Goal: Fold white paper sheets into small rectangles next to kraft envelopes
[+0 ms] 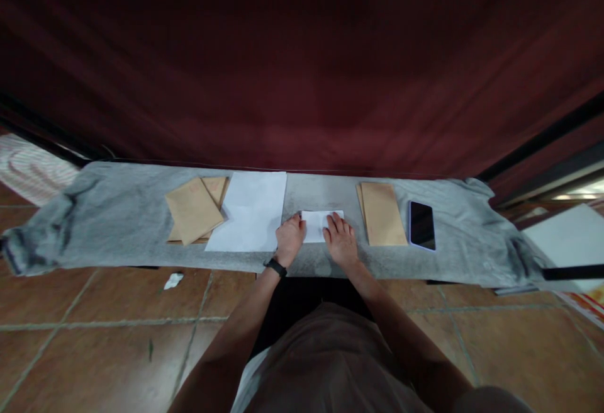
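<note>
A small white folded paper (314,226) lies on the grey cloth between my hands. At its left edge is my left hand (289,238), its fingers curled together on the paper's edge, with a black band on the wrist. My right hand (340,240) rests on the paper's right part with its fingers spread. Large white sheets (255,211) lie just left of my left hand. Several brown envelopes (194,210) overlap farther left. On the right is a neater stack of brown envelopes (383,214).
A phone (421,225) with a dark screen lies right of the right envelope stack. The grey cloth (127,211) covers the long narrow surface. A dark red curtain (302,98) hangs behind it. Crumpled white paper (173,280) is on the tiled floor.
</note>
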Available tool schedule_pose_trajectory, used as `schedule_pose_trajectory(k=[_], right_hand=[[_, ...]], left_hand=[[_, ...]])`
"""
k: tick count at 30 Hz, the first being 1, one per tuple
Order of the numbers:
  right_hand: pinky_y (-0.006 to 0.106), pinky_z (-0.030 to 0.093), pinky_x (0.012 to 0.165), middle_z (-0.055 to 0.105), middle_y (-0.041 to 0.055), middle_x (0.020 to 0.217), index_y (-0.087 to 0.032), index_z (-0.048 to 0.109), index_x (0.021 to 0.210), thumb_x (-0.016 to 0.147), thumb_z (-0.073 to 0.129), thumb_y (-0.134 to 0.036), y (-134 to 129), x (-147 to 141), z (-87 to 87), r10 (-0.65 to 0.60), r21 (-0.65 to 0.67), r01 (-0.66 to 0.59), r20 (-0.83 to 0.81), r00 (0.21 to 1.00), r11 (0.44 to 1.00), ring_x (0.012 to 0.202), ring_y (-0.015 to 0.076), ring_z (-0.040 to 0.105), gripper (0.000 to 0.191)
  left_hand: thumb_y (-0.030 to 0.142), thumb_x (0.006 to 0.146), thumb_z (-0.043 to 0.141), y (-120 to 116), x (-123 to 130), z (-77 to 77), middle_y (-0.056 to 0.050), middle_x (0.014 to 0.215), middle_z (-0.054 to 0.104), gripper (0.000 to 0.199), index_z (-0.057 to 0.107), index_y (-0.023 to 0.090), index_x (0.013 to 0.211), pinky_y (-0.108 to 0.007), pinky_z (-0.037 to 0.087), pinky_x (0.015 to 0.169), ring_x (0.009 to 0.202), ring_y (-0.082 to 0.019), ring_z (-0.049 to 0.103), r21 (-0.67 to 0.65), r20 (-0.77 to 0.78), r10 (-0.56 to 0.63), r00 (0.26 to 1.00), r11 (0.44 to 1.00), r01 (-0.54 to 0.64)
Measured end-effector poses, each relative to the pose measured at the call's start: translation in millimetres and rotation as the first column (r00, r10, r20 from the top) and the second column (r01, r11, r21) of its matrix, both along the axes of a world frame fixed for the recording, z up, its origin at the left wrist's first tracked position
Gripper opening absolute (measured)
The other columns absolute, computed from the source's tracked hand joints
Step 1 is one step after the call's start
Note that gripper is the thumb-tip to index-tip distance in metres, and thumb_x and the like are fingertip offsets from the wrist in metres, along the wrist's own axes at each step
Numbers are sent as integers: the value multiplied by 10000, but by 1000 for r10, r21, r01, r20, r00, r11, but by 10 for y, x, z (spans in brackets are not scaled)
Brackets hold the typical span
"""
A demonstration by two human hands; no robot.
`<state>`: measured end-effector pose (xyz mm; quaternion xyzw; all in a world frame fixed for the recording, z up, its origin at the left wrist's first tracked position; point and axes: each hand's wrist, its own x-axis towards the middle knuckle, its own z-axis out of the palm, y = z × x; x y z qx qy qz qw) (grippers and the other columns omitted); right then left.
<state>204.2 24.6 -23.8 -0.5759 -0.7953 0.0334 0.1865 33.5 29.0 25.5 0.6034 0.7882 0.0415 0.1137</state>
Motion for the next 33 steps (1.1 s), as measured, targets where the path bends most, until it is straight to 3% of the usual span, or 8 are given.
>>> schedule_pose_trajectory(k=[7,33], right_hand=[[515,246,1202,431,135,1577,-160,474,1493,1054,396,-352,16,5,-53,60,46,-60,-1,998,997,1464,286,371,486],[540,242,1201,406,147,1588,-187,461,1504,1039,465,-376,52,36,-70,42,40,-43,24,999,998,1478,303,354,502]], left_hand=[[361,1023,415,34,-9,-38,-97,1005,762,313,653,213,1161,-326,529,831,985,-239,723,-12,2,19,1000,1000,-19],[341,1038,383,-14,42,50,-97,992,750,314,589,190,1220,-309,521,804,964,-227,720,-9,-1,63,998,998,-63]])
